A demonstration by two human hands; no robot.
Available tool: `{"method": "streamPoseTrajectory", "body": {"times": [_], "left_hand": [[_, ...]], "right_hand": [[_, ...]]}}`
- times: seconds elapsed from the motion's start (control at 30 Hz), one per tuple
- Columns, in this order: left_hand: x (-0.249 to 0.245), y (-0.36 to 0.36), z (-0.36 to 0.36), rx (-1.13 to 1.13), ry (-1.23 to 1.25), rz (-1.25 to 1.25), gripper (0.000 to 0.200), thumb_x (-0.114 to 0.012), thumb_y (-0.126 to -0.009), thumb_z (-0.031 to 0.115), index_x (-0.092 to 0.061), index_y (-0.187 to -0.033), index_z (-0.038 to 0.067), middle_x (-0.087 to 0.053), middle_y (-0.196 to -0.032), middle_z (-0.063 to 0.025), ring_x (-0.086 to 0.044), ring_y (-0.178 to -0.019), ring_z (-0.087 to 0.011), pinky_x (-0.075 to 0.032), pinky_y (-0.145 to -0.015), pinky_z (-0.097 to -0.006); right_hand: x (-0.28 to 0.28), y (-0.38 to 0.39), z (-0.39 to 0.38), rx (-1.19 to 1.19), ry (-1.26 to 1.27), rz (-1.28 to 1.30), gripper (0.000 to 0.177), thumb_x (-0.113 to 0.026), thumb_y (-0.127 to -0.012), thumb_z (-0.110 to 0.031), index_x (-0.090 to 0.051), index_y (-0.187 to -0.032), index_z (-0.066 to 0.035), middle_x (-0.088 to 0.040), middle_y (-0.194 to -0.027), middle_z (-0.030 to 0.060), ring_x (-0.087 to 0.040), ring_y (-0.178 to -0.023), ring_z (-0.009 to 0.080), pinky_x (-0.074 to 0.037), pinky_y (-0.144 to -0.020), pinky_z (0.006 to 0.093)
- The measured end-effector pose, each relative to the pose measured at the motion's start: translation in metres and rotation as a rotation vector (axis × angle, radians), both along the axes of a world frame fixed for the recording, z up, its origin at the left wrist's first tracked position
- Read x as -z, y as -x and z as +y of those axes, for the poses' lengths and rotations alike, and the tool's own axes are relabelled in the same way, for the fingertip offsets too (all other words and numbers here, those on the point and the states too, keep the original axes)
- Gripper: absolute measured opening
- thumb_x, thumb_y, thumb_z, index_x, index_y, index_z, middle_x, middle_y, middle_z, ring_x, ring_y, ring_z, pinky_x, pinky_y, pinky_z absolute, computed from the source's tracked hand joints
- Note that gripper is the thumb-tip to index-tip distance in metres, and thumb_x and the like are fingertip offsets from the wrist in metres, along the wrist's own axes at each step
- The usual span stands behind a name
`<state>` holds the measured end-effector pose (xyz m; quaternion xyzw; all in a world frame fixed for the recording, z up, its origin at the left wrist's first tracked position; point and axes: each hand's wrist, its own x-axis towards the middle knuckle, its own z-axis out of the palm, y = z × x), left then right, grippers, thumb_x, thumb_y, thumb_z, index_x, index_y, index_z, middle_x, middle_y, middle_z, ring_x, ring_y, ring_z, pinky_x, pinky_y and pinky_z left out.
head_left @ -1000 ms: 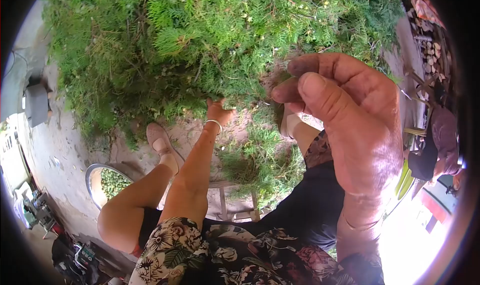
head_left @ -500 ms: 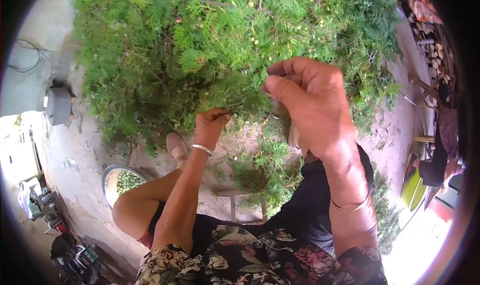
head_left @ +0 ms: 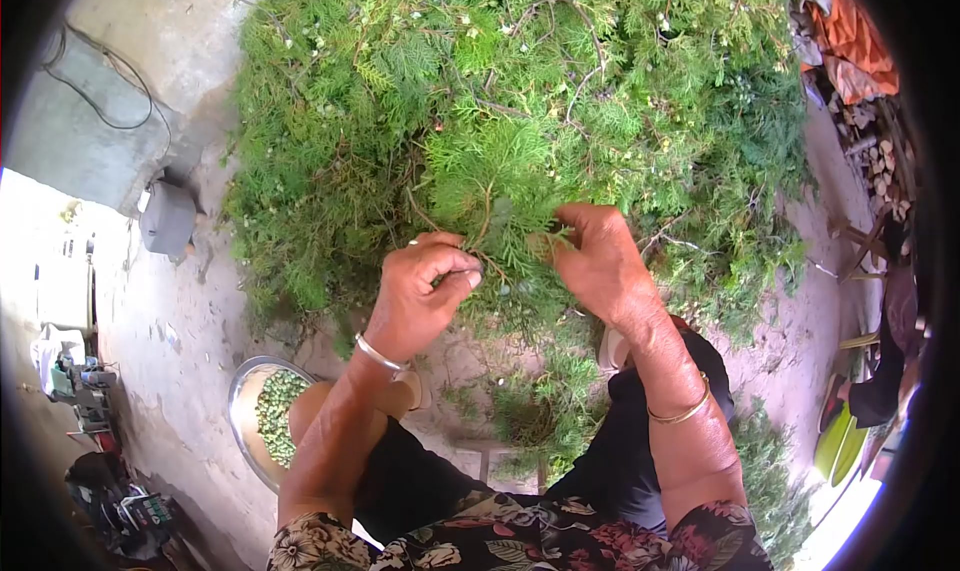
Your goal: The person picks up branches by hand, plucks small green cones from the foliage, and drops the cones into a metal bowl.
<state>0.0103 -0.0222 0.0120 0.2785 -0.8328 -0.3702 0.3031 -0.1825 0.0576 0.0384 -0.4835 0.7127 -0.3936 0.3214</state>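
My left hand (head_left: 425,291) is closed, pinching the thin brown stem of a cypress-like sprig (head_left: 490,186) between thumb and fingers. The sprig's flat green fronds fan upward in front of me. At its right side, my right hand (head_left: 605,261) has curled fingers and thumb in among the leaf tips; what they grip, if anything, is hidden. Small pale-green cones (head_left: 503,289) show on the sprig near my left fingers. Beyond both hands lies a large heap of the same green branches (head_left: 640,101).
A metal basin (head_left: 243,391) holding many small green cones stands by my left knee. Loose green clippings (head_left: 550,401) lie between my legs. Further off are a grey metal object (head_left: 167,216), stacked firewood (head_left: 883,171) and an orange cloth (head_left: 850,36). Another person's dark-clothed leg (head_left: 878,396) shows at right.
My right hand has come down from its raised position to the sprig. My left hand now holds the sprig up in front of the heap. The view has shifted.
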Motion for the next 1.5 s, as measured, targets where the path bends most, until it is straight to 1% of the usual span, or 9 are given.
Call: {"method": "streamPoseTrajectory", "body": {"times": [0.2, 0.33, 0.57, 0.73, 0.93, 1.17, 1.33, 1.4, 1.5], "left_hand": [[0.008, 0.004, 0.008, -0.081, -0.16, -0.01, 0.033, -0.063, -0.067, -0.009, -0.057, -0.098, -0.002, -0.061, -0.096, -0.0082, -0.059, -0.085, -0.0133, -0.046, -0.077, -0.0253], [0.008, 0.01, 0.01, -0.162, -0.194, 0.196, 0.042, -0.063, -0.067, -0.009, -0.058, -0.108, -0.001, -0.062, -0.099, -0.008, -0.059, -0.089, -0.0129, -0.046, -0.08, -0.0254], [0.015, -0.001, 0.001, -0.035, 0.001, 0.037, 0.048, -0.063, -0.066, -0.009, -0.06, -0.112, 0.005, -0.065, -0.102, -0.0122, -0.063, -0.086, -0.0216, -0.049, -0.074, -0.0301], [-0.007, -0.003, 0.007, -0.279, -0.615, 0.2, 0.019, -0.064, -0.084, 0.006, -0.064, -0.102, 0.003, -0.065, -0.09, -0.0031, -0.058, -0.076, -0.0116, -0.048, -0.066, -0.0255], [0.005, -0.01, 0.004, -0.288, -0.777, 0.316, 0.022, -0.066, -0.085, 0.013, -0.063, -0.103, 0.001, -0.064, -0.093, -0.0041, -0.058, -0.083, -0.0119, -0.049, -0.072, -0.0271], [0.003, -0.003, 0.019, -0.329, -0.762, 0.149, 0.02, -0.069, -0.083, 0.014, -0.066, -0.097, 0.0, -0.067, -0.089, -0.0044, -0.06, -0.08, -0.0098, -0.048, -0.073, -0.0252], [0.007, -0.014, 0.011, -0.196, -0.649, -0.032, 0.028, -0.064, -0.085, 0.015, -0.058, -0.111, 0.004, -0.068, -0.096, -0.0058, -0.062, -0.078, -0.0121, -0.046, -0.067, -0.0294], [0.018, -0.024, 0.009, 0.031, -0.082, -0.152, 0.033, -0.059, -0.083, 0.009, -0.056, -0.116, 0.009, -0.065, -0.108, -0.0044, -0.061, -0.091, -0.0184, -0.041, -0.083, -0.0358], [0.014, -0.025, 0.014, 0.049, -0.24, -0.204, 0.037, -0.055, -0.079, 0.005, -0.057, -0.116, 0.011, -0.063, -0.113, -0.0017, -0.057, -0.101, -0.0228, -0.034, -0.093, -0.038]], "right_hand": [[0.015, -0.008, -0.008, 0.021, 0.011, -0.228, 0.013, -0.058, -0.078, 0.0, -0.062, -0.088, 0.007, -0.065, -0.072, 0.0125, -0.058, -0.068, 0.01, -0.048, -0.061, 0.0282], [0.007, -0.017, -0.009, -0.032, 0.24, -0.326, 0.01, -0.056, -0.078, 0.002, -0.062, -0.084, 0.007, -0.065, -0.069, 0.0085, -0.057, -0.064, 0.01, -0.047, -0.057, 0.0277], [-0.002, -0.015, -0.012, -0.035, -0.081, -0.288, 0.01, -0.057, -0.079, 0.001, -0.062, -0.08, 0.009, -0.064, -0.065, 0.0086, -0.056, -0.06, 0.0083, -0.046, -0.053, 0.0251], [0.0, -0.012, -0.013, -0.014, 0.025, -0.277, 0.017, -0.062, -0.084, -0.008, -0.063, -0.079, 0.008, -0.061, -0.061, 0.0055, -0.053, -0.056, 0.0072, -0.044, -0.05, 0.0238], [-0.014, -0.024, -0.011, 0.123, 0.357, -0.333, 0.01, -0.063, -0.084, 0.0, -0.063, -0.093, 0.003, -0.065, -0.077, 0.0056, -0.06, -0.064, 0.0087, -0.05, -0.06, 0.0218], [0.002, -0.028, -0.017, 0.153, 0.625, -0.038, 0.016, -0.069, -0.077, 0.001, -0.064, -0.092, 0.0, -0.067, -0.081, 0.0072, -0.062, -0.069, 0.0098, -0.052, -0.064, 0.0235], [0.004, -0.032, -0.014, -0.059, 0.18, 0.005, 0.033, -0.076, -0.067, -0.007, -0.06, -0.093, 0.005, -0.064, -0.077, 0.0181, -0.062, -0.064, 0.024, -0.05, -0.06, 0.0323], [0.004, -0.033, -0.013, -0.098, 0.166, -0.014, 0.031, -0.075, -0.067, -0.007, -0.06, -0.091, 0.006, -0.063, -0.075, 0.0184, -0.062, -0.063, 0.0244, -0.049, -0.06, 0.0333], [0.002, -0.036, -0.014, -0.164, 0.088, -0.057, 0.025, -0.072, -0.069, -0.007, -0.061, -0.086, 0.007, -0.061, -0.069, 0.0186, -0.061, -0.061, 0.025, -0.048, -0.059, 0.0348]]}}
